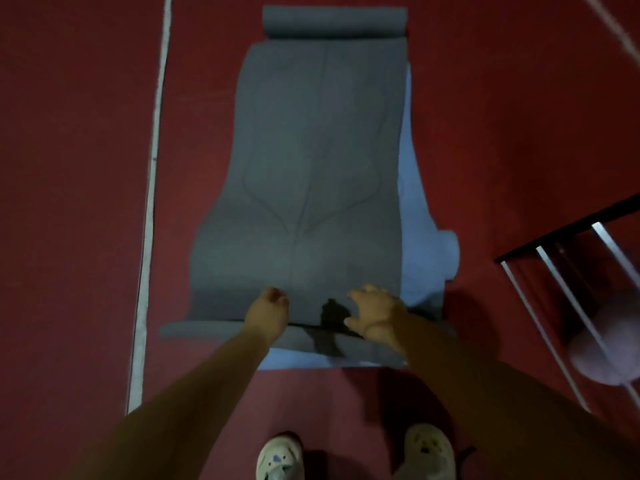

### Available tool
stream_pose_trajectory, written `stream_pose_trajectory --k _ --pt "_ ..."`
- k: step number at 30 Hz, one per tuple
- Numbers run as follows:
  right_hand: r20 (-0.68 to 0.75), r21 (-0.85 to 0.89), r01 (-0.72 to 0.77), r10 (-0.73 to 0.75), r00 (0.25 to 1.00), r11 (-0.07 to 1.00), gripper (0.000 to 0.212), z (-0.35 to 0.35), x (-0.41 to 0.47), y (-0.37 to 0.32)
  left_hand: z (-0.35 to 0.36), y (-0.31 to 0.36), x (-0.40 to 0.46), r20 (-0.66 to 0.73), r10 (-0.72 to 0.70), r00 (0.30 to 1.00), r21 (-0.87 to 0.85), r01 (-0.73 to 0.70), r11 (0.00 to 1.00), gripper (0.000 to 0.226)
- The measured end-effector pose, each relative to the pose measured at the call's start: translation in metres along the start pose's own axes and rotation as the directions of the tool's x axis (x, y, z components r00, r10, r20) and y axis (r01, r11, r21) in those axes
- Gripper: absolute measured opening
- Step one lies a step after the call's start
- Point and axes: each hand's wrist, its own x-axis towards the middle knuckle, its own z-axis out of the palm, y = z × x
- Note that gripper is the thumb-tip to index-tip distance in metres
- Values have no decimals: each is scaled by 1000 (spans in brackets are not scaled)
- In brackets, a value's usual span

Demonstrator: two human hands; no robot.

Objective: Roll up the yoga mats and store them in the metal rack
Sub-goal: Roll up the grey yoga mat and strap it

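Grey mat (301, 161), red floor (76, 168)

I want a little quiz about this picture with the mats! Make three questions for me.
1. True or false: the far end of the grey mat is curled into a roll.
2. Which colour mat peeks out from under the grey one? A) green B) light blue C) yellow
3. Fill in: the metal rack stands on the person's ____ side.

Key:
1. True; the roll lies at the far end, away from the left hand and right hand at the near end.
2. B; the light blue mat shows along the right edge.
3. Right.
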Motion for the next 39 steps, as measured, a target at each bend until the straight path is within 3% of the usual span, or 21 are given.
stream_pose_trajectory --k 3,5,8,14,19,22,25,27,29,32,35,39 --pt "0 -34 66 -67 998 997 69 72 44 -10 22 -60 37 15 210 978 288 -205 935 43" --pt "-22 -36 128 -129 991 991 73 107 76 -8 39 -90 65 88 351 932 528 -342 777 57" --pt "-23 47 186 -185 982 981 70 148 116 6 59 -123 94 180 350 919 786 -348 511 66" --pt "-131 149 235 -217 967 960 43 168 139 22 64 -167 123 130 417 899 889 -292 353 41" --pt "-235 -163 305 -337 912 938 11 151 79 -7 45 -157 83 90 640 763 947 -265 182 31" --pt "-271 -291 284 -364 891 913 22 144 19 -15 26 -154 30 28 738 674 940 -269 211 27" --pt "-381 -376 248 -393 837 893 17 137 -53 -24 9 -163 -30 -54 787 615 930 -256 264 19" --pt "-474 -374 177 -351 807 911 24 131 -102 -23 4 -165 -72 -84 820 567 937 -234 258 20" --pt "-545 -340 141 -317 776 930 16 128 -151 -20 4 -162 -118 -86 865 495 949 -224 223 22" --pt "-623 -325 104 -295 724 940 31 134 -198 -10 5 -155 -170 -111 899 423 940 -250 233 23" --pt "-680 -320 77 -285 675 944 31 154 -240 0 7 -161 -215 -91 892 442 891 -364 271 25" --pt "-700 -299 19 -233 675 954 30 173 -283 6 17 -186 -257 13 896 443 857 -467 218 19"
